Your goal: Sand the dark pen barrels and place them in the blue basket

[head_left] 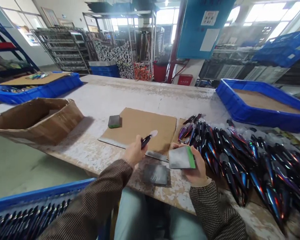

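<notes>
Green-edged sanding pad [182, 157] grasped by left hand [196, 170], one dark piece [146, 141] by right hand [134, 152].

Nothing readable anywhere. On the blue panel [197, 30], a printed notice [210, 18] and a white sheet [210, 40], both too small and blurred to make out. Faint marks on the red box [185, 79], likewise illegible.
</notes>
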A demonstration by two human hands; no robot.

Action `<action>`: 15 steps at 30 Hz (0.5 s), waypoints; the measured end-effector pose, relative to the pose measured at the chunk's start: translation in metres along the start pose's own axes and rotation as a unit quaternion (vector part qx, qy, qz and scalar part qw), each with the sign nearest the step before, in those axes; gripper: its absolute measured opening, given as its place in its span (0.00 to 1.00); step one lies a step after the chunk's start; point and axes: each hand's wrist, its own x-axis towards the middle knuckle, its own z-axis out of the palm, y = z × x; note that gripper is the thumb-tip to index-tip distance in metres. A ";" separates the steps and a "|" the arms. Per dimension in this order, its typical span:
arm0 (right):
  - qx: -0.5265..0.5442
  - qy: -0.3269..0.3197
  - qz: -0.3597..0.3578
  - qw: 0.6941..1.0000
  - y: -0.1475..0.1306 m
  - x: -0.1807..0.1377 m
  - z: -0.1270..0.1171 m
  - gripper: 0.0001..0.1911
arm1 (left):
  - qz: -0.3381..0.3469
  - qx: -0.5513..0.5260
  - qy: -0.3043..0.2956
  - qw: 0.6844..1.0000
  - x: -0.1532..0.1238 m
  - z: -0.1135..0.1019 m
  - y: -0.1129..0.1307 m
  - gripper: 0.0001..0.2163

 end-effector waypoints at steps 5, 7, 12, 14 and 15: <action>-0.057 0.007 -0.016 0.998 0.004 -0.005 0.001 0.18 | 0.015 -0.172 0.023 0.985 -0.118 0.019 -0.005 0.12; -0.141 0.007 -0.057 0.988 0.005 -0.008 0.005 0.16 | 0.022 -0.210 0.017 0.977 -0.153 0.033 -0.004 0.12; -0.440 -0.077 -0.202 0.872 0.009 -0.007 0.031 0.11 | -0.028 -0.157 -0.002 0.987 -0.184 0.063 0.006 0.12; -0.525 -0.124 -0.247 0.805 0.016 -0.002 0.042 0.10 | -0.052 -0.110 -0.024 0.992 -0.184 0.069 0.010 0.13; -0.560 -0.146 -0.261 0.773 0.021 0.000 0.046 0.09 | -0.057 -0.095 -0.036 0.993 -0.183 0.071 0.011 0.13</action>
